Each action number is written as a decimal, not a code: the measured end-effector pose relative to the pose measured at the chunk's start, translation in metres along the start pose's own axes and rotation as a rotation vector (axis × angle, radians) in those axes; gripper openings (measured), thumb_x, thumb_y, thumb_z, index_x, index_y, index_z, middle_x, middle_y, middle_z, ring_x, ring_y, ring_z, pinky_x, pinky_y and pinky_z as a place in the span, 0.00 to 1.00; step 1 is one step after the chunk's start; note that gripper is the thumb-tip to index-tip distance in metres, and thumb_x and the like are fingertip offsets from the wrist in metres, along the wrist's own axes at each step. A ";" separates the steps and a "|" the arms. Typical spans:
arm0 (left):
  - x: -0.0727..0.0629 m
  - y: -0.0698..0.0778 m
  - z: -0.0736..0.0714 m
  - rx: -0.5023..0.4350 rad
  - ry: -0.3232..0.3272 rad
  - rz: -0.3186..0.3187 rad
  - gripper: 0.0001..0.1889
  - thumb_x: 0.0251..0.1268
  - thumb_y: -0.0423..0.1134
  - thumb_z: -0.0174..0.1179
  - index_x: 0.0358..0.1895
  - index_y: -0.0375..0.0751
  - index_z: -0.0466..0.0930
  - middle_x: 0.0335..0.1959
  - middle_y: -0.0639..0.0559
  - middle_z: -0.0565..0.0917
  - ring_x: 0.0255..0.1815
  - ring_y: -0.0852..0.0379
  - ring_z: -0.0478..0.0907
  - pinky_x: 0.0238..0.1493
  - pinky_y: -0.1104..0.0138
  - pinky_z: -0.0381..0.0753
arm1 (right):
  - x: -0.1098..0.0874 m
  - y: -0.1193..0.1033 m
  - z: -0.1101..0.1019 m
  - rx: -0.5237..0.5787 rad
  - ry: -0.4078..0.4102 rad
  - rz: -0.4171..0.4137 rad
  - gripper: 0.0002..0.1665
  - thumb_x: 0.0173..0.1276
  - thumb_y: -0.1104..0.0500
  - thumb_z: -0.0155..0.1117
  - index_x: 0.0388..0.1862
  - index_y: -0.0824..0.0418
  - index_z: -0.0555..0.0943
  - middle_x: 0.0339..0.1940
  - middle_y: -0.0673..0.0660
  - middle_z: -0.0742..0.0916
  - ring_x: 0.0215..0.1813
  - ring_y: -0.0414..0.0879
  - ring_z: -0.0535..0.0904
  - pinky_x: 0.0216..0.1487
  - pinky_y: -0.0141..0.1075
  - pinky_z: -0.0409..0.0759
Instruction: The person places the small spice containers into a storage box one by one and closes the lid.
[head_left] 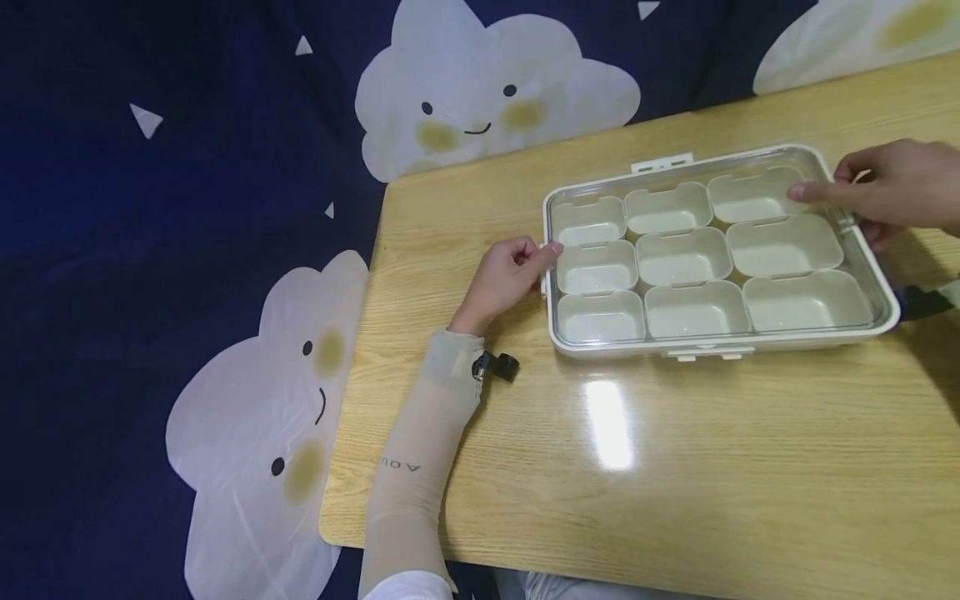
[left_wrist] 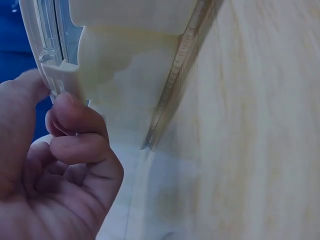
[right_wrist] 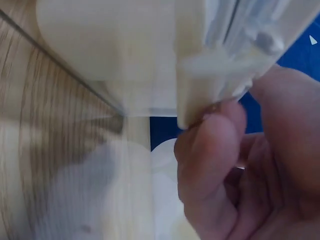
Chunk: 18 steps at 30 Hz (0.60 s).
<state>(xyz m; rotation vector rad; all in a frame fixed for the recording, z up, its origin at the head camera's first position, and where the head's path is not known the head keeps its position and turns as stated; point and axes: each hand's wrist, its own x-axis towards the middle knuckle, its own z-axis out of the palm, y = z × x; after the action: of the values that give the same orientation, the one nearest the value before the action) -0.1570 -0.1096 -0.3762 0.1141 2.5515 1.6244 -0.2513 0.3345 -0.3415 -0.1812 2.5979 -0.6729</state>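
Observation:
A clear-lidded storage box point(head_left: 817, 336) with a cream rim lies on the table, rows of cream bins point(head_left: 683, 256) showing through its top. At its left end my left hand point(head_left: 504, 279) pinches the side clasp point(left_wrist: 65, 80), thumb over the lid's edge and fingers curled below. My right hand point(head_left: 903, 183) holds the opposite end, its thumb reaching over the lid. In the right wrist view, bent fingers point(right_wrist: 212, 145) press up against the lower edge of the right clasp point(right_wrist: 192, 95).
More clasps sit on the long sides, one at the front point(head_left: 708, 352) and one at the back point(head_left: 662, 163). The wooden table point(head_left: 675, 500) ends at the left and near the person. Behind it hangs a dark blue cloth point(head_left: 150, 250) with cloud faces.

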 end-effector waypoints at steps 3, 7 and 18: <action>0.000 0.000 0.000 -0.007 -0.008 -0.004 0.22 0.70 0.56 0.65 0.23 0.46 0.72 0.16 0.58 0.73 0.19 0.56 0.73 0.21 0.71 0.72 | 0.003 0.004 0.001 0.006 -0.047 -0.029 0.41 0.74 0.30 0.55 0.52 0.68 0.69 0.27 0.56 0.86 0.23 0.49 0.83 0.25 0.43 0.85; 0.000 -0.001 0.002 -0.019 -0.026 -0.007 0.22 0.71 0.55 0.64 0.23 0.47 0.71 0.16 0.58 0.72 0.18 0.56 0.73 0.21 0.71 0.71 | 0.006 0.010 0.004 0.004 -0.079 -0.059 0.46 0.77 0.31 0.51 0.64 0.73 0.62 0.34 0.64 0.89 0.27 0.49 0.86 0.26 0.42 0.83; 0.001 -0.002 0.003 -0.050 -0.072 -0.021 0.22 0.74 0.55 0.60 0.25 0.46 0.68 0.17 0.57 0.72 0.19 0.58 0.71 0.21 0.72 0.67 | 0.009 0.012 0.007 0.071 -0.091 -0.085 0.42 0.80 0.34 0.48 0.65 0.73 0.60 0.31 0.58 0.88 0.25 0.48 0.83 0.24 0.41 0.81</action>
<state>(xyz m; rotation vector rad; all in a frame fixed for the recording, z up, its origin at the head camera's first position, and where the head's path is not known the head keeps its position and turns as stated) -0.1577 -0.1080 -0.3789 0.1379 2.4490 1.6447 -0.2562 0.3401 -0.3566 -0.2946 2.4872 -0.7674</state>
